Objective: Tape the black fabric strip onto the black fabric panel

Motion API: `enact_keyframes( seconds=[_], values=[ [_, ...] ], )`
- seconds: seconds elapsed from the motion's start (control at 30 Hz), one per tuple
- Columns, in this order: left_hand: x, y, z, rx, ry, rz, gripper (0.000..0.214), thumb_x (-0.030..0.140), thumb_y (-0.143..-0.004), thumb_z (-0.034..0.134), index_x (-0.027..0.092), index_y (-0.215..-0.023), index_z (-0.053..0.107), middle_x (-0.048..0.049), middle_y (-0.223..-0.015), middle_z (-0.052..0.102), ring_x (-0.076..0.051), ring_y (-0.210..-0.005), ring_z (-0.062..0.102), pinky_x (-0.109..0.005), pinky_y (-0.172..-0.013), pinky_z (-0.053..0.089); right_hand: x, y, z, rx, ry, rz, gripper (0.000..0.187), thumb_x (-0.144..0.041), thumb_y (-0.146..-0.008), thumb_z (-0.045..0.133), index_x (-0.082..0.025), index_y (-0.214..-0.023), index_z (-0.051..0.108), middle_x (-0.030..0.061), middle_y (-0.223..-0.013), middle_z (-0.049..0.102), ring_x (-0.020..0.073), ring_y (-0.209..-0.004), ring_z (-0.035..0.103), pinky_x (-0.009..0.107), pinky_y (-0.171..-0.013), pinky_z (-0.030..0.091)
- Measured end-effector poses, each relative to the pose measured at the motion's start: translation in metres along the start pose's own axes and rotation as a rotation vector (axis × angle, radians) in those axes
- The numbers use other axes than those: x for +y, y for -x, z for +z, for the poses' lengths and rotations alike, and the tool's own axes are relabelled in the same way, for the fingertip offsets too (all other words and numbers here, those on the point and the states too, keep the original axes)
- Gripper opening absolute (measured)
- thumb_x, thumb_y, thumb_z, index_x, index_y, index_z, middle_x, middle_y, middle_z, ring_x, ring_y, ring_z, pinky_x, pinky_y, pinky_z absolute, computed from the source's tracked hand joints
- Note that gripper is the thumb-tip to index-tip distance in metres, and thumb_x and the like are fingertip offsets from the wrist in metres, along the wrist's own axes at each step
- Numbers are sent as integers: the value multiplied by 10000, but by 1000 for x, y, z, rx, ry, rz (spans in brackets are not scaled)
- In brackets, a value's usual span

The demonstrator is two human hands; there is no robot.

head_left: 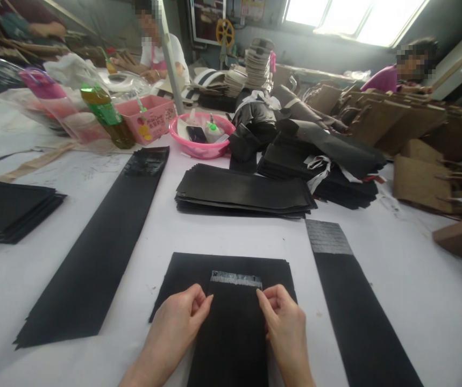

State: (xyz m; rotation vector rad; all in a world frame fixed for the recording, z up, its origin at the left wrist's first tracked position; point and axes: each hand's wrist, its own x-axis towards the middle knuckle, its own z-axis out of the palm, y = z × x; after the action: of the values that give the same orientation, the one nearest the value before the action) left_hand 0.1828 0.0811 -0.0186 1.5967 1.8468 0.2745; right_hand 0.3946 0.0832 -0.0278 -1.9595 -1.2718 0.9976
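Both hands (179, 318) (286, 320) in thumb-and-finger pinches

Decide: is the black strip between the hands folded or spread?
Spread where visible: the black strip shows no fold; its near end is cropped.

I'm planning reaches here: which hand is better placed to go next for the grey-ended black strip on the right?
Probably the right hand: the grey-ended black strip lies off its outer side. The left hand is farther away, across the central black strip both hands hold.
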Motion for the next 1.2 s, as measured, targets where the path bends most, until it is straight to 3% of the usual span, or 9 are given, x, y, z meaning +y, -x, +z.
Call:
enact_keyframes(
  seconds=[1.2],
  values=[
    [10, 1, -4, 49, 53, -18, 295, 308, -925, 503, 187, -657, 481, 43, -547, 534, -121, -504, 470, -240, -515, 237, 3, -3, 0, -4, 61, 3, 374, -580, -822, 544, -219, -725, 554, -16, -544, 566, 139, -434, 524, 215, -389, 386]
  ],
)
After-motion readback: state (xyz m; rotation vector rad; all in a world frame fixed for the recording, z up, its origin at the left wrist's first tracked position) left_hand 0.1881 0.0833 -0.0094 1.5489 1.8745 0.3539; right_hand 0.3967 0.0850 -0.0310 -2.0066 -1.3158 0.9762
